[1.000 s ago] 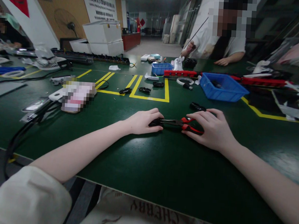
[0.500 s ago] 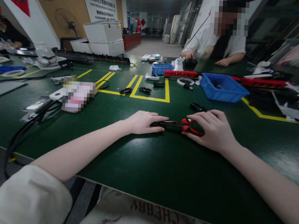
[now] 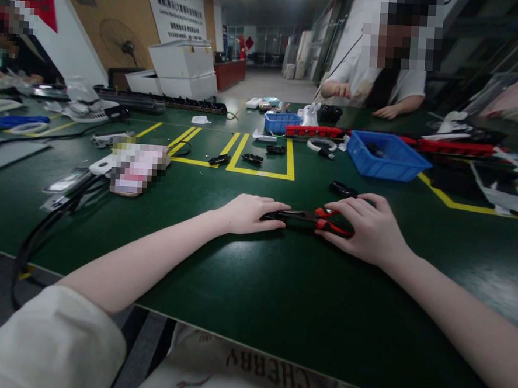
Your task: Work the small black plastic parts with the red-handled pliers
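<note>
Red-and-black pliers (image 3: 310, 219) lie flat on the dark green table (image 3: 253, 287) between my hands. My right hand (image 3: 368, 229) rests on the red handles with its fingers curled over them. My left hand (image 3: 249, 213) covers the black jaw end, fingers curled down on a small black part that I cannot make out. A small black plug piece (image 3: 342, 190) lies just beyond my right hand.
A large blue bin (image 3: 386, 155) stands at the back right, and a small blue bin (image 3: 281, 121) behind the yellow floor-tape outline (image 3: 261, 156). Black cables (image 3: 51, 216) hang over the left edge. A person (image 3: 380, 72) works across the table.
My left fingers stretched a little further along the pliers' jaws. The view tilted slightly; the person opposite moved a hand. The pliers stay in place.
</note>
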A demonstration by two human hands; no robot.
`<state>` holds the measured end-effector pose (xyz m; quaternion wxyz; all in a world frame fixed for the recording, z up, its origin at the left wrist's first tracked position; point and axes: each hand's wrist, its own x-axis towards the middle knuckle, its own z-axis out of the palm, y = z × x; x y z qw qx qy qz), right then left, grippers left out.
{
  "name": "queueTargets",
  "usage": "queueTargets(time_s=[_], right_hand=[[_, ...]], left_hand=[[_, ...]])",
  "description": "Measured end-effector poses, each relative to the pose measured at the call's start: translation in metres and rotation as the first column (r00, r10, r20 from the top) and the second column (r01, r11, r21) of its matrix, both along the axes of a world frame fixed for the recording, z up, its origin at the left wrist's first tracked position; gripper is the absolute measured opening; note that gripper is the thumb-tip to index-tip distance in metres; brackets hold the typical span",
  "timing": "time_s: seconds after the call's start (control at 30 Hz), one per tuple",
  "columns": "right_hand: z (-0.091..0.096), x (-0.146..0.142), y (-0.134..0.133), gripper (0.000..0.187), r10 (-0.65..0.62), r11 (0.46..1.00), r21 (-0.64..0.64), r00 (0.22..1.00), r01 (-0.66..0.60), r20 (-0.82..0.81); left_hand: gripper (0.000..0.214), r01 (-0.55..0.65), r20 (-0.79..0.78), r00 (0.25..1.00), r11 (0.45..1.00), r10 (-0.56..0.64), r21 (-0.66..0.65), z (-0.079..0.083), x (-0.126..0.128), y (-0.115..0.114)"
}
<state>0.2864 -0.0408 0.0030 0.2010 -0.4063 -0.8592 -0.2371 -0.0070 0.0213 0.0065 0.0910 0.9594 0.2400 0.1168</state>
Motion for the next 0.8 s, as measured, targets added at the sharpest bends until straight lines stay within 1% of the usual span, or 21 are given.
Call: queueTargets(time_s=[0.37,0.6,0.8], right_hand=[[0.0001,0.0009,0.0,0.039,-0.01,1.0,-0.017,1.0,0.01,0.011],[0.0014,-0.0006,-0.0018,0.044,-0.037,0.999,0.041,0.999,0.036,0.036],[0.0005,-0.001,-0.0027,0.041,-0.026,0.995,0.093,0.999,0.023,0.03]], left_hand=[[0.052,-0.003,-0.01,1.0,1.0,0.003,-0.004,0.0018,0.0007,-0.0005],[0.05,-0.01,-0.022,1.0,1.0,0.01,-0.01,0.0022,0.0011,-0.001],[0.049,-0.018,-0.037,0.999,1.0,0.017,-0.011,0.0038,0.001,-0.0021]])
